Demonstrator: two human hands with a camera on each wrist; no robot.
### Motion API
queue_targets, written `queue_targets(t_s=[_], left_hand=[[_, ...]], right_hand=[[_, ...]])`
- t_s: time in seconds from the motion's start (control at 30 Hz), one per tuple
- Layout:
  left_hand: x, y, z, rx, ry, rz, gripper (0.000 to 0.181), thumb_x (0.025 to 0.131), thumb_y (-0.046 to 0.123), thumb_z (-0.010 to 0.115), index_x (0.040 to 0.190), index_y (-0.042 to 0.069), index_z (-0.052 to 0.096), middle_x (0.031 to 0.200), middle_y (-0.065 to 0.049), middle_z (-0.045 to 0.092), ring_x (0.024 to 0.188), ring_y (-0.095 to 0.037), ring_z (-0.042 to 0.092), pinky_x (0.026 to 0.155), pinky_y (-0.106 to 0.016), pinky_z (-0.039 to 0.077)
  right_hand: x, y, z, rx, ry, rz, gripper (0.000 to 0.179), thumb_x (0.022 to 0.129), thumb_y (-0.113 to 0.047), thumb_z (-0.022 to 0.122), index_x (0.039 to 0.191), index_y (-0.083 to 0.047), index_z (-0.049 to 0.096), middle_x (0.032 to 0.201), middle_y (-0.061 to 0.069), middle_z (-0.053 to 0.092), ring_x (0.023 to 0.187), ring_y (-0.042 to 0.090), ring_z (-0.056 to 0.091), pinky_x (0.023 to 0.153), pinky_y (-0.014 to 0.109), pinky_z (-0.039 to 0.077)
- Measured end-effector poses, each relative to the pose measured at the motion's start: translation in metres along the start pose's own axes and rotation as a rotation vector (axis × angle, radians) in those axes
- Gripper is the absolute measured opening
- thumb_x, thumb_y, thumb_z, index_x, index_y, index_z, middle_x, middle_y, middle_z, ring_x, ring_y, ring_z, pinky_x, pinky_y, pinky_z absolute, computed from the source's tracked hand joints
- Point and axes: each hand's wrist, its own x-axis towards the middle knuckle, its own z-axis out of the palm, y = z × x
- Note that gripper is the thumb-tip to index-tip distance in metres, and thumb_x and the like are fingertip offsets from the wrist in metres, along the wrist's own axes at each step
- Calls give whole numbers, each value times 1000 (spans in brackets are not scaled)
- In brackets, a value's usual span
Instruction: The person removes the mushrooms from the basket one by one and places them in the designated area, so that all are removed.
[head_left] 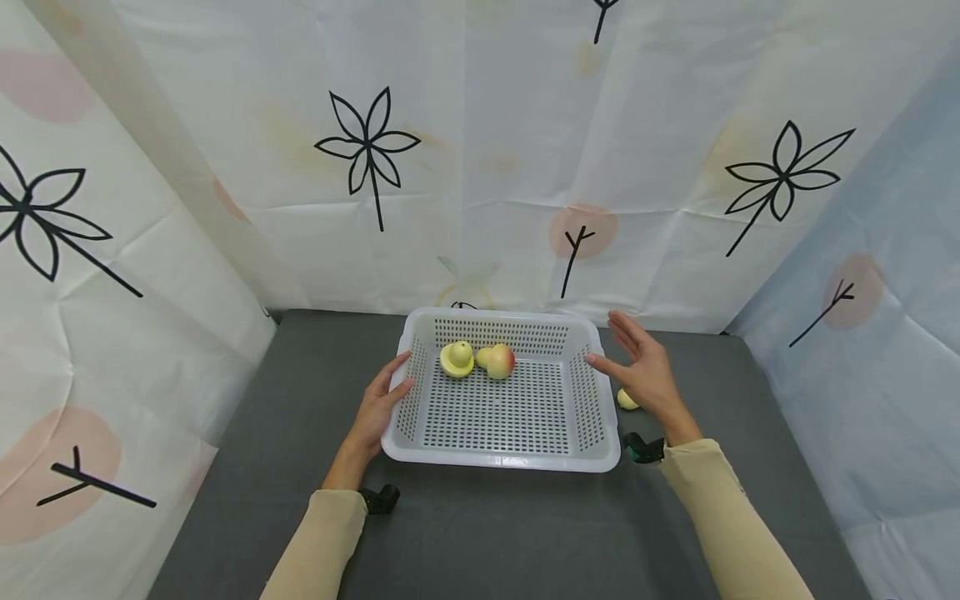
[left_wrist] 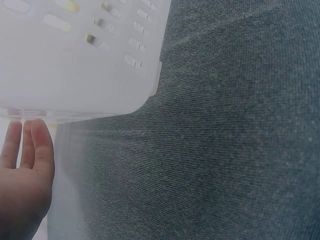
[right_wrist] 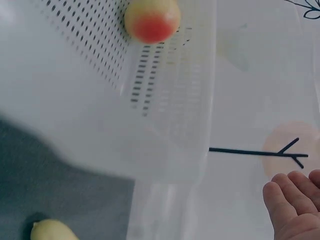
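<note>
A white perforated plastic basket [head_left: 495, 458] stands on the dark table. My left hand [head_left: 375, 417] holds its left rim, thumb over the edge and fingers outside; the left wrist view shows those fingers [left_wrist: 42, 142] against the rim. Toward the basket's back left lie yellow-green fruits [head_left: 457, 358], their kind unclear, and a red-blushed, peach-like fruit [head_left: 501, 362]. By the right rim, my right hand [head_left: 647, 375] is raised with spread fingers, holding nothing; in the right wrist view it is apart from the basket.
A yellow fruit [head_left: 627, 400] lies on the table outside the basket's right side, partly hidden by the right hand in the head view. Its tip end [right_wrist: 52, 231] shows in the right wrist view. Printed cloth walls [head_left: 495, 167] border the dark grey table [head_left: 480, 533].
</note>
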Motion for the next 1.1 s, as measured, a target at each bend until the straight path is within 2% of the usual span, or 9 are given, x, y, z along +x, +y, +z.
queue_targets(t_s=[0.2, 0.4, 0.63, 0.87, 1.1], left_hand=[[0, -1, 0, 6, 2, 6, 55, 105, 24, 58, 157, 24, 39, 157, -10, 40, 129, -47, 48, 94, -56, 48], [1, -1, 0, 24, 16, -2, 53, 105, 24, 58, 156, 26, 41, 156, -8, 42, 128, -45, 50, 95, -57, 47], [2, -3, -1, 42, 9, 18, 54, 107, 23, 56, 158, 22, 38, 158, -11, 39, 128, -45, 48, 95, -54, 48], [2, -2, 0, 31, 4, 25, 54, 106, 23, 57, 157, 22, 39, 157, -11, 40, 128, -46, 48, 96, -57, 46], [0, -1, 0, 18, 3, 19, 54, 106, 24, 57, 157, 24, 40, 157, -8, 40, 130, -45, 48, 97, -60, 45]], right_hand=[[7, -11, 14, 25, -21, -58, 85, 90, -9, 79, 158, 0, 30, 161, 21, 31, 148, 40, 29, 115, 55, 27], [13, -16, 29, 59, -36, -72, 84, 89, -10, 79, 157, 1, 31, 161, 19, 32, 147, 39, 31, 115, 50, 30], [22, -14, 48, 79, -74, -32, 84, 90, -17, 81, 158, -4, 33, 162, 14, 33, 148, 33, 32, 115, 47, 32], [28, -11, 68, 129, -116, -1, 83, 90, -18, 80, 157, -2, 33, 162, 16, 32, 148, 37, 31, 114, 51, 32], [35, -1, 92, 99, -141, 58, 83, 90, -18, 80, 157, -2, 34, 161, 16, 34, 147, 35, 33, 114, 49, 32]])
